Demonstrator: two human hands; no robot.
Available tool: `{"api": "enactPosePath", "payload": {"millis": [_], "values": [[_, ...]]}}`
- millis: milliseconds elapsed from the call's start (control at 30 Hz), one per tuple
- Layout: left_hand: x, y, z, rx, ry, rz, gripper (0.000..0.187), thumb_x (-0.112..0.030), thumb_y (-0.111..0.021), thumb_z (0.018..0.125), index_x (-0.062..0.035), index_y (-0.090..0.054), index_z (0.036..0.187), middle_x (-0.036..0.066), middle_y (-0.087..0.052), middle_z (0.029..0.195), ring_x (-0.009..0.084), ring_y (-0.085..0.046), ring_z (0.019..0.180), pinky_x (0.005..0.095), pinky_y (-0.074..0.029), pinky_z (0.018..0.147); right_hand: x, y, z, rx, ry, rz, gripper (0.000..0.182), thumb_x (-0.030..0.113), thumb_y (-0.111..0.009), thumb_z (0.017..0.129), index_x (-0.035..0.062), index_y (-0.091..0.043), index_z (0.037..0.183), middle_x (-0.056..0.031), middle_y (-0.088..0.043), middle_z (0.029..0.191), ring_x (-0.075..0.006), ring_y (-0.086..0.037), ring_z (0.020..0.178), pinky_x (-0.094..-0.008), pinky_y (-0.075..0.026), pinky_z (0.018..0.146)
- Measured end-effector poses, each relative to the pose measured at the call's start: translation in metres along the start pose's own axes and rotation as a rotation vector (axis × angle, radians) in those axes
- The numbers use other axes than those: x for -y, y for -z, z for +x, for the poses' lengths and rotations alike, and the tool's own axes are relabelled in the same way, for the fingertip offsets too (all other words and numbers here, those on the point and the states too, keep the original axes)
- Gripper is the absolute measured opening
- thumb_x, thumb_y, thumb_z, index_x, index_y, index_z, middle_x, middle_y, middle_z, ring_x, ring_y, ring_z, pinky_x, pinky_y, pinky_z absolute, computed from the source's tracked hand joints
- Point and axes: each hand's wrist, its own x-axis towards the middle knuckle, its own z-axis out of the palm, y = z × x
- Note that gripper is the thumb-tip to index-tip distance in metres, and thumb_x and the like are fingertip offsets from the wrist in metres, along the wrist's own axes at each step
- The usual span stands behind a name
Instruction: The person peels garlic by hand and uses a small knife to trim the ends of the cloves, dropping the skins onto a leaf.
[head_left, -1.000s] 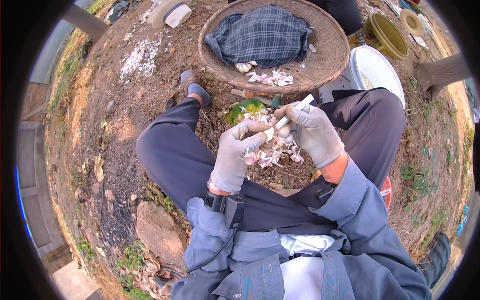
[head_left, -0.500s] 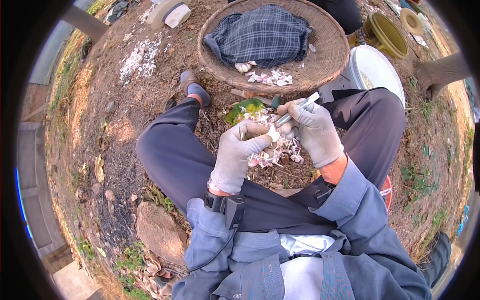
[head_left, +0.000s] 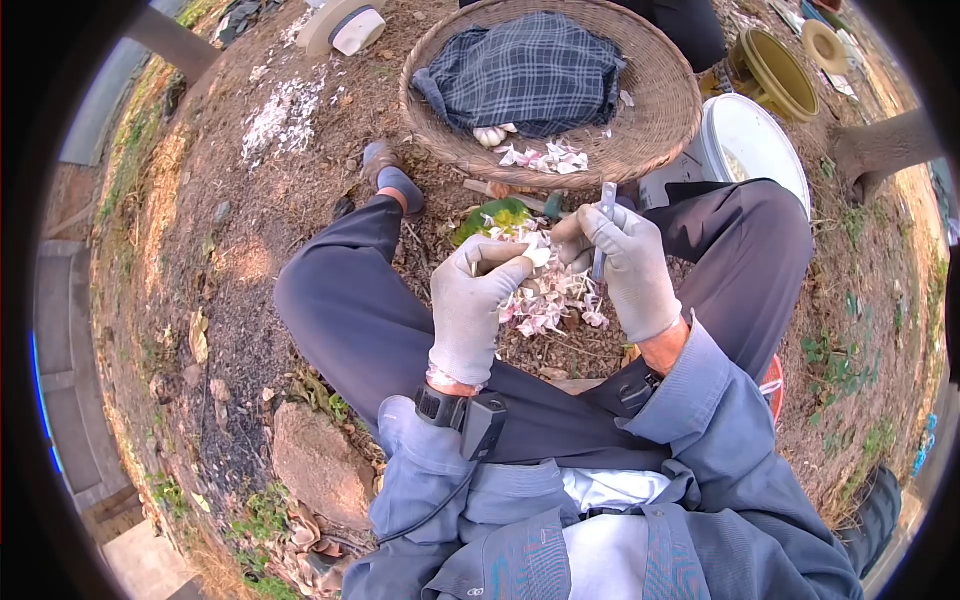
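Note:
My left hand (head_left: 470, 310), in a pale glove with bare-looking fingertips, pinches a white garlic clove (head_left: 538, 256). Close beside it on the right, my right hand (head_left: 628, 275), gloved the same way, is closed round a small metal knife (head_left: 606, 215) that stands nearly upright, its tip pointing away from me. Beneath both hands, pinkish-white garlic skins (head_left: 545, 308) lie in a heap on the soil between my legs. Whether the right fingertips also hold a piece of skin is too small to tell.
A round wicker basket (head_left: 655, 120) ahead holds a plaid cloth (head_left: 530, 75), a garlic bulb (head_left: 490, 136) and loose peels. Right of it stand a white bucket (head_left: 712, 140) and a yellow bucket (head_left: 785, 85). Another person's dark-clothed leg (head_left: 690, 30) is behind the basket. A straw hat (head_left: 330, 28) lies far left.
The knife has turned from a slant to nearly upright and moved off the clove. My hands are slightly farther apart, and the clove has shifted a little up and left.

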Motion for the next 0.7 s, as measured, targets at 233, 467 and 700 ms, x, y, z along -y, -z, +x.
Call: {"api": "enactPosePath", "payload": {"millis": [233,467,700], "values": [[0.006,0.004,0.001,-0.055,-0.087,0.124,0.013,0.001,-0.073,0.093,0.0059,-0.073,0.105,0.007,-0.075,0.096,0.0094,-0.069,0.083,0.0238,-0.054,0.077,-0.001,-0.018,-0.009,0.122,-0.028,-0.173,0.020,0.017,-0.067,0.102,-0.0003,-0.075,0.108,0.0011,-0.066,0.070,-0.0039,-0.054,0.053,-0.0191,-0.036,0.047],[0.007,0.008,0.000,-0.016,-0.030,-0.004,0.010,0.000,-0.072,0.095,0.0051,-0.071,0.104,0.006,-0.073,0.090,0.0089,-0.068,0.079,0.0229,-0.054,0.072,0.003,-0.013,-0.007,0.182,-0.042,-0.129,0.015,0.008,-0.072,0.096,-0.0053,-0.075,0.104,-0.0045,-0.073,0.080,-0.0064,-0.065,0.058,-0.0219,-0.049,0.051],[0.012,0.017,0.004,0.103,0.086,-0.274,0.014,-0.012,-0.068,0.102,0.0012,-0.065,0.106,0.007,-0.069,0.086,0.0105,-0.065,0.068,0.0235,-0.053,0.059,0.000,-0.012,-0.008,0.243,-0.127,-0.011,0.015,0.007,-0.070,0.098,-0.0031,-0.074,0.107,-0.0037,-0.074,0.081,-0.0057,-0.066,0.058,-0.0195,-0.046,0.049]]}}
